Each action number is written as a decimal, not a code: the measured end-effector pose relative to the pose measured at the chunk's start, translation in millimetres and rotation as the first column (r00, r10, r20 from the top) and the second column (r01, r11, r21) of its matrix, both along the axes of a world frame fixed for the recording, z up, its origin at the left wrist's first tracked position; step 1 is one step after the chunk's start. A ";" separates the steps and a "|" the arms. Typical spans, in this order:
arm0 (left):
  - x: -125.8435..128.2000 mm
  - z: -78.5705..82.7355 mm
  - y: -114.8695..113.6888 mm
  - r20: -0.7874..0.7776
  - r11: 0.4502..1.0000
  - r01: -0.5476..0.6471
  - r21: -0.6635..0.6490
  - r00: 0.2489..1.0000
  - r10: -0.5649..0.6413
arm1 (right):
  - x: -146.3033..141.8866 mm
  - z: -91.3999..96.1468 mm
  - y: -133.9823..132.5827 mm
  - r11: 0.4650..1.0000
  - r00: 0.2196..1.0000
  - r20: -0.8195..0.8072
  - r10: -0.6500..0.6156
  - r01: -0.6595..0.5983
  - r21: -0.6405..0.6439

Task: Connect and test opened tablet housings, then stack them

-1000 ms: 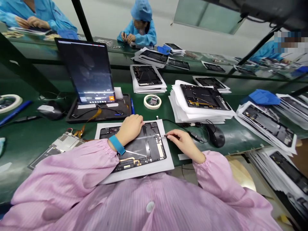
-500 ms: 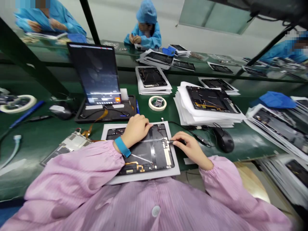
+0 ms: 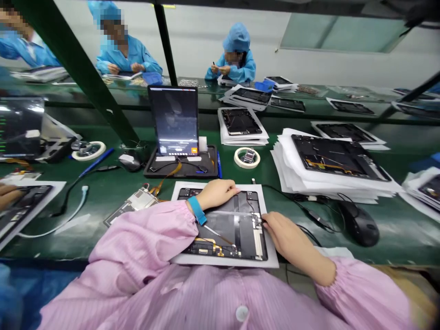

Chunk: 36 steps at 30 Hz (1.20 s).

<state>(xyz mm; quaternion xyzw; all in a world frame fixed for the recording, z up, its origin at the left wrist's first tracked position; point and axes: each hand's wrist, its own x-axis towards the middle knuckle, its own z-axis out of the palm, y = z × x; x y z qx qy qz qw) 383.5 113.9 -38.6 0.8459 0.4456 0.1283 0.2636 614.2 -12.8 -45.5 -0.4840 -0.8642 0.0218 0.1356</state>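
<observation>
An open tablet housing [image 3: 225, 229], with bare inner parts and ribbon cables, lies on a white sheet [image 3: 273, 261] before me. My left hand [image 3: 216, 193], a blue band at its wrist, rests curled over the housing's upper edge, its fingertips partly hidden. At the housing's right edge, beside a small circuit board [image 3: 256, 221], my right hand [image 3: 280, 231] pinches a black cable plug, mostly covered by the fingers. Whether the plug sits in the port, I cannot tell. A black cable [image 3: 309, 234] shows behind that hand.
A lit screen [image 3: 174, 121] stands in a black tray [image 3: 154, 170]. Tape roll [image 3: 237, 160], mouse [image 3: 359, 224] and stacked housings [image 3: 340, 156] lie around. A loose battery assembly [image 3: 132, 204] is at left. A neighbour's hand [image 3: 8, 195] shows far left; co-workers in blue sit opposite.
My view has swung left, so everything sits farther right in the picture. My right fingers have closed in nearer the housing's edge, covering the black plug more. My left hand stays on the housing.
</observation>
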 end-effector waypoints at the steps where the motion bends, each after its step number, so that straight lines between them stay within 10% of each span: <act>1: -0.7 -0.6 -0.1 0.004 1.000 0.003 0.005 1.000 -0.003 | 2.6 1.7 1.7 0.999 1.000 -0.008 0.005 -0.005 -0.031; 9: -2.6 -4.9 0.3 -0.003 1.000 0.007 -0.010 1.000 -0.007 | 21.1 6.4 1.4 0.976 0.901 -0.375 -0.218 0.204 -0.077; 18: -2.7 -4.1 -0.5 -0.016 1.000 0.009 0.008 1.000 -0.009 | 19.4 12.2 4.3 0.996 0.985 -0.172 0.018 -0.003 0.086; 36: 3.3 1.1 -2.0 0.022 0.999 -0.028 0.024 0.999 0.027 | 15.1 -4.3 11.7 0.998 0.972 -0.233 -0.041 0.051 0.038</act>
